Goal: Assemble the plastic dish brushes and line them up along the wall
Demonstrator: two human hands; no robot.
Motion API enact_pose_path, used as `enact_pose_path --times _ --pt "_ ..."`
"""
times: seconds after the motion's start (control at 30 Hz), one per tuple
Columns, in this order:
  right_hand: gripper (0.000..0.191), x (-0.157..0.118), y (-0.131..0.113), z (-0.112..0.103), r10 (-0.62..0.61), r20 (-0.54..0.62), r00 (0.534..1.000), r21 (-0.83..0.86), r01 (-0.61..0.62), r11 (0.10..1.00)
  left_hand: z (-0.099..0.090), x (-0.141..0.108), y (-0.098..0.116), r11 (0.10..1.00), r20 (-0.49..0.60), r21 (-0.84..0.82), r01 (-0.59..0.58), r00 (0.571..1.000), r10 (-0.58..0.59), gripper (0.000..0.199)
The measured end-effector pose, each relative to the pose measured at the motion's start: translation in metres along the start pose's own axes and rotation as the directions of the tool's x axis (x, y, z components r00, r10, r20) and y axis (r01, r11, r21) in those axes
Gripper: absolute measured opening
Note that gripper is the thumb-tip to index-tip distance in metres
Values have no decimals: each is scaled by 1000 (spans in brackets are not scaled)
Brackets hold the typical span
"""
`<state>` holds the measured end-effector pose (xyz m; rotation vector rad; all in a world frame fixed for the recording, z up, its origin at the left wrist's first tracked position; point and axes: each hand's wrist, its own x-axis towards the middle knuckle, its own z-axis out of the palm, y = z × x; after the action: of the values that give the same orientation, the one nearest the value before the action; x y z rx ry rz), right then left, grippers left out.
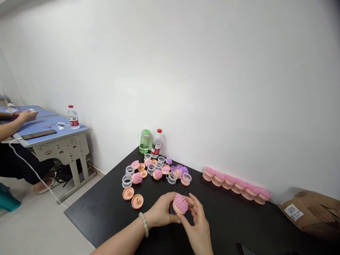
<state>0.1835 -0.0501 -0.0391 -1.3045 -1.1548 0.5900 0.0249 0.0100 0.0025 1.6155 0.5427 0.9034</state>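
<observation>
Near the front of the black table, a round brush (180, 204) with pink bristles is held between both hands. My left hand (162, 211) grips its left side, with a beaded bracelet on the wrist. My right hand (196, 220) has its fingers and thumb around the right side. A greyish rim shows under the brush, partly hidden by the fingers. Beyond the hands lie loose parts: clear rings (127, 181), peach discs (137, 201), pink bristle heads (157, 174) and purple bristle pieces (183, 170).
A row of pink brushes (237, 185) stands along the wall at the right. A brown paper bag (313, 212) lies at the far right. A green bottle (145, 141) and a water bottle (156, 144) stand at the back corner. Another person's hand (28, 115) is over a blue desk (44, 124).
</observation>
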Motion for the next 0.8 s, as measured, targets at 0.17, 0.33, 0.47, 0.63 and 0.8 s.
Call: enact_pose_path --times 0.17,0.33,0.47,0.63,0.8 --pt "63 5 3 -6 -73 -1 997 26 73 997 -1 2 5 998 -166 -34 58 984 -63 50" --pt "50 28 -4 -9 -50 -107 993 -49 45 998 -22 6 17 916 -556 -375 -144 826 -97 49" --pt "41 56 -17 -1 -133 -3 991 -204 129 970 -38 7 24 879 -720 -414 -237 676 -157 50" --pt "25 91 -19 18 -295 156 943 -417 334 845 -43 10 20 835 -738 -498 -235 620 -266 48" --pt "14 83 -22 52 -313 365 877 -388 449 805 -56 13 20 838 -845 -442 -320 462 -269 53"
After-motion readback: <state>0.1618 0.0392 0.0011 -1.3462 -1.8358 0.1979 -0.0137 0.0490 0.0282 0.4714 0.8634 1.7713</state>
